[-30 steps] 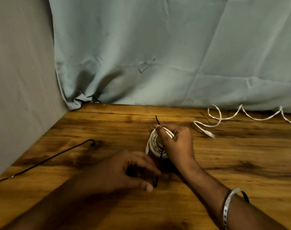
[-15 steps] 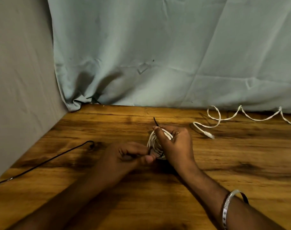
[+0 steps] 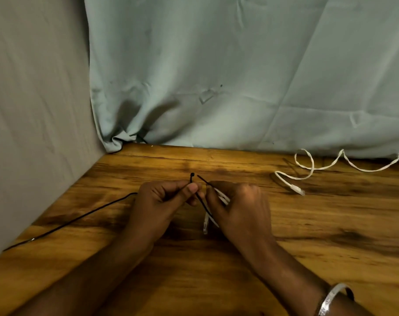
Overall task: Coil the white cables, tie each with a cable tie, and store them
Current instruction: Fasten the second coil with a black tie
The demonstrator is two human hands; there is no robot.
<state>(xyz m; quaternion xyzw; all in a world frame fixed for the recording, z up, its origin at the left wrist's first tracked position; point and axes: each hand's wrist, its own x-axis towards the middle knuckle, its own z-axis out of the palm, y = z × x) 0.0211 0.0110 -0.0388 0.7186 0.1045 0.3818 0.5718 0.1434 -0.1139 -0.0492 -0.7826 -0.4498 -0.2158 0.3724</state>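
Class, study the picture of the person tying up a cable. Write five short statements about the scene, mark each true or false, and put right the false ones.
1. The left hand pinches the head end of the black cable tie. True.
2. The right hand grips the coiled white cable. True.
3. The tie is already locked into a closed loop. False: its head and pointed tip stand apart above the hands.
4. A second white cable lies loose on the wooden table to the right. True.
5. The bracelet is on the left wrist. False: it is on the right wrist.
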